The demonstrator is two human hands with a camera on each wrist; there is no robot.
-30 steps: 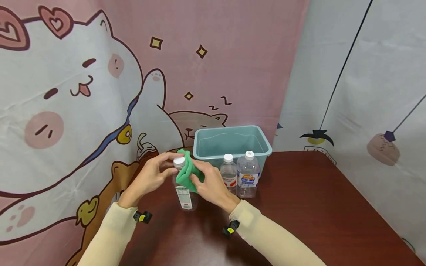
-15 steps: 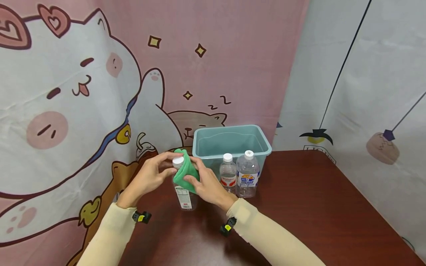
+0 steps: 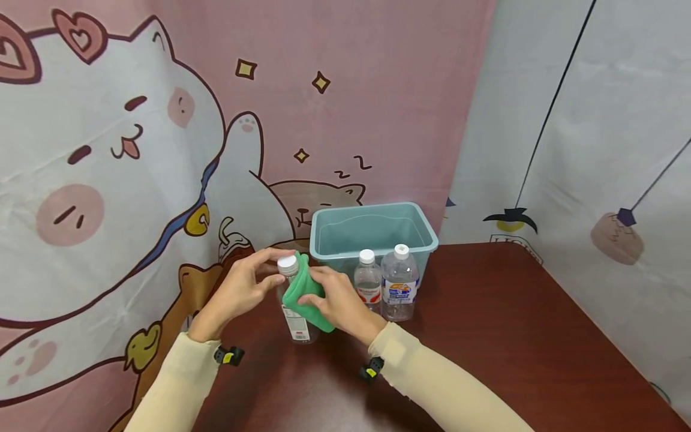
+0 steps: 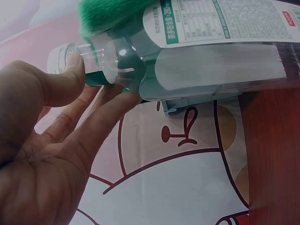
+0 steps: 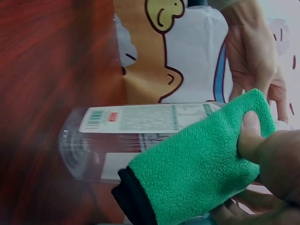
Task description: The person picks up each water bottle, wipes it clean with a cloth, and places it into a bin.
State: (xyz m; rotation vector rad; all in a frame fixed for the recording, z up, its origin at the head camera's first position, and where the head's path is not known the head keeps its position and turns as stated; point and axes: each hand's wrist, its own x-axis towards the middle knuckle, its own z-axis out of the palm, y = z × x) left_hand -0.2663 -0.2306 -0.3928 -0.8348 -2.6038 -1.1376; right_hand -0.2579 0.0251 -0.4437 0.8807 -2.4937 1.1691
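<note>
Nearest to us we note a pair of cream sleeves [image 3: 448, 384], each with a small dark wrist device [image 3: 228, 355] marked in yellow. Beyond the cuffs, we find the left hand [image 3: 245, 285] at the neck of a clear bottle [image 3: 298, 329]; its thumb and fingers pinch the neck about the white cap [image 3: 288, 264]. We observe the right hand [image 3: 345, 303] pinching a folded green cloth [image 3: 305, 294], thumb on the near face and the other fingers partly hidden behind it. The cloth lies against the bottle's shoulder and side, and in the right wrist view we see a black strip [image 5: 136, 197] along its edge. The bottle stands roughly upright on the reddish-brown bench [image 3: 496, 348], bearing a white label with green print and a barcode.

Farther back, to the right of the held bottle, we record two more clear bottles with white caps, side by side: a smaller one [image 3: 367, 281] with a red-and-white label and a larger one [image 3: 399, 287] with a blue, white and orange label. Directly behind them we find a pale teal bin [image 3: 372, 231]. Farthest off, we note a pink backdrop [image 3: 405, 90] printed with cartoon cats, and a greyish-white sheet [image 3: 621, 108] to its right.
</note>
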